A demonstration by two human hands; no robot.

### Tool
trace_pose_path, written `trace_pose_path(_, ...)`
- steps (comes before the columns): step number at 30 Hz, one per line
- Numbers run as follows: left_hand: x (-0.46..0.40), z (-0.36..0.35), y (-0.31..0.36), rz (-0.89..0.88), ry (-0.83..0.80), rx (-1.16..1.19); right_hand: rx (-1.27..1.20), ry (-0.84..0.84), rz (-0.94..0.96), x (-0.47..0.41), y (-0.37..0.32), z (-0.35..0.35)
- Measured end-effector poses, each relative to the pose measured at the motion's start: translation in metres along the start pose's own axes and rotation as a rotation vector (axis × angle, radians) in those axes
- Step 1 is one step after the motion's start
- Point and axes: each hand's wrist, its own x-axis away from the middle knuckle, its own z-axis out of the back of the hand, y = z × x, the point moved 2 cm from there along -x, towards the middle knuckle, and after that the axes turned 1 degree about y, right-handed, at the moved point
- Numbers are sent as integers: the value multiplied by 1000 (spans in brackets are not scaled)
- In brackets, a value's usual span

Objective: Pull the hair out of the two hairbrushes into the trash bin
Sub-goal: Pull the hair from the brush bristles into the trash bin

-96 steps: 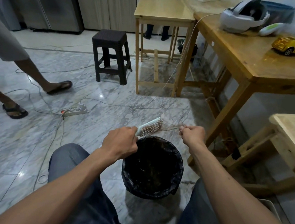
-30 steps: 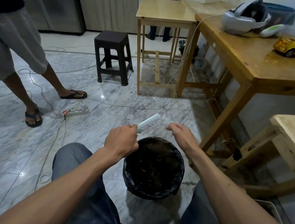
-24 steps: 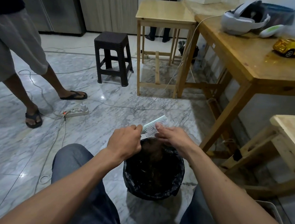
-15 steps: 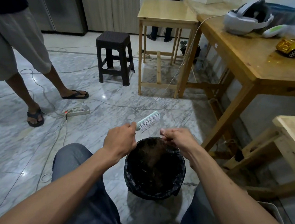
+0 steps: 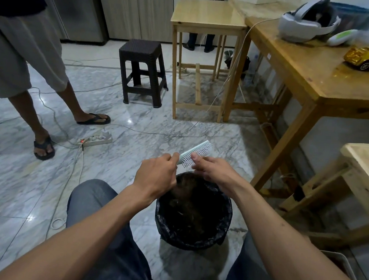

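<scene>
Pale green hairbrush (image 5: 197, 150), gripped by your left hand (image 5: 155, 177), looks nearly clean; your right fingertips (image 5: 196, 158) pinch its bristles over the black-lined trash bin (image 5: 222, 237), second brush unseen

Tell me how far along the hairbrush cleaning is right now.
Done: a mass of brown hair already lies in the trash bin. In hand: the left hand holds the pale green hairbrush over the bin while the right hand reaches to its bristles, which look nearly bare. Left: a final pick-through. No second brush is in view, so its state cannot be told.
</scene>
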Motion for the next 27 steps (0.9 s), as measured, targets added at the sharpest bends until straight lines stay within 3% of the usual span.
trace_pose_path(4,1,1,-2,-9,22,56,-309,4,7,-4,2,-3)
trace_pose_path(11,2,-1,-8,3,7,21,-100,122,112,4,6,3)
trace_pose_path(17,1,0,-24,100,-11,-39,-204,257,141,9,7,27)
trace_pose_path(19,0,0,-26,108,-12,-45,-119,222,103,10,11,28)
trace_pose_path(24,-3,1,-18,99,-10,-46,554,58,4,10,14,19)
trace_pose_path(27,-2,3,-15,56,-1,-39,521,15,-59,7,12,14)
